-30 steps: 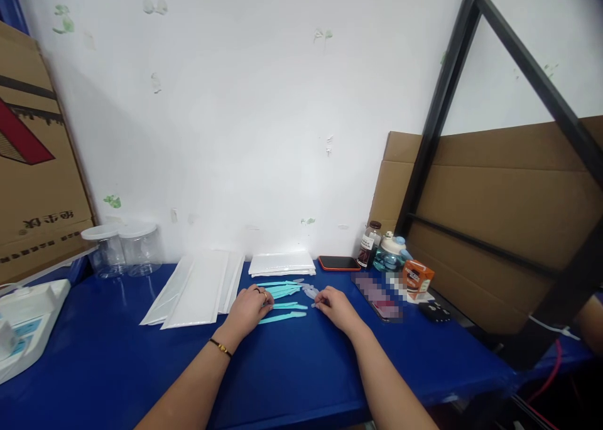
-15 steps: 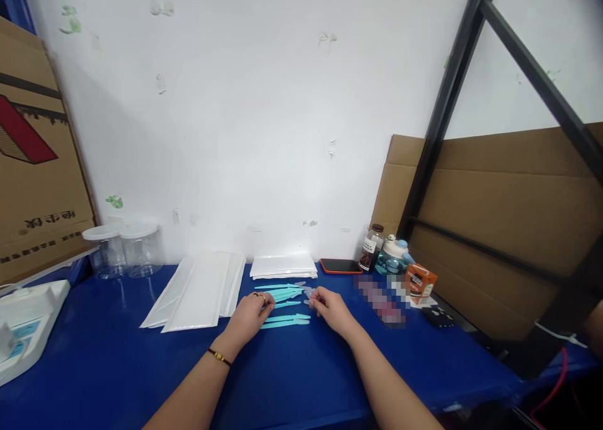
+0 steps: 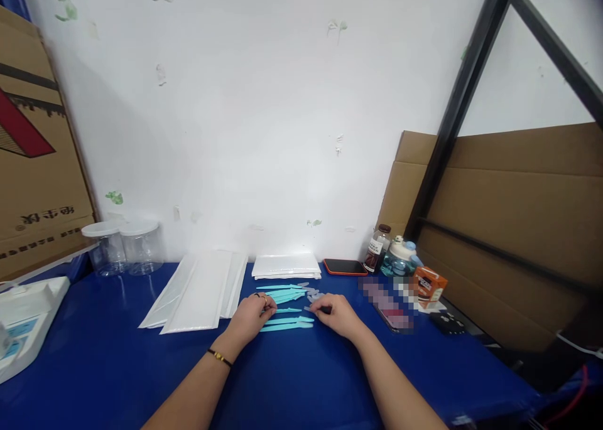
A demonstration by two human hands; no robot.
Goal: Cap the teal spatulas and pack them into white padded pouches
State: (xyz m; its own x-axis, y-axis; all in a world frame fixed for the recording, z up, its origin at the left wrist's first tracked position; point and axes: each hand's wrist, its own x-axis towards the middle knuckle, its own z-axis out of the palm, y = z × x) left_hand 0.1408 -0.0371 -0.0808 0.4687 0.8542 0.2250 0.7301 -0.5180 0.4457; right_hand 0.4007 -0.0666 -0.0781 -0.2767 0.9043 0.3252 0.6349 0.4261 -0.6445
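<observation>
Several turquoise eyebrow razors (image 3: 285,294) lie in a loose pile on the blue tabletop, with two more side by side nearer me. My left hand (image 3: 252,317) is closed in a pinch on the handle of one eyebrow razor (image 3: 289,310), which points to the right. Between the thumb and fingertips of my right hand (image 3: 336,314) is a small clear cap (image 3: 307,308), a short gap from that razor's tip. Other clear caps (image 3: 311,294) lie just beyond my right fingers, partly overlapping.
White padded envelopes (image 3: 195,292) lie at left, and a white stack (image 3: 286,266) stands against the wall. Two clear jars (image 3: 141,248), a phone (image 3: 345,267), a brown-capped bottle (image 3: 377,248), a drink bottle (image 3: 399,254) and an orange box (image 3: 428,285) line the back.
The view has shifted slightly. My right hand has drawn slightly toward me, and the clear cap in its fingers now lines up with the razor in my left hand.
</observation>
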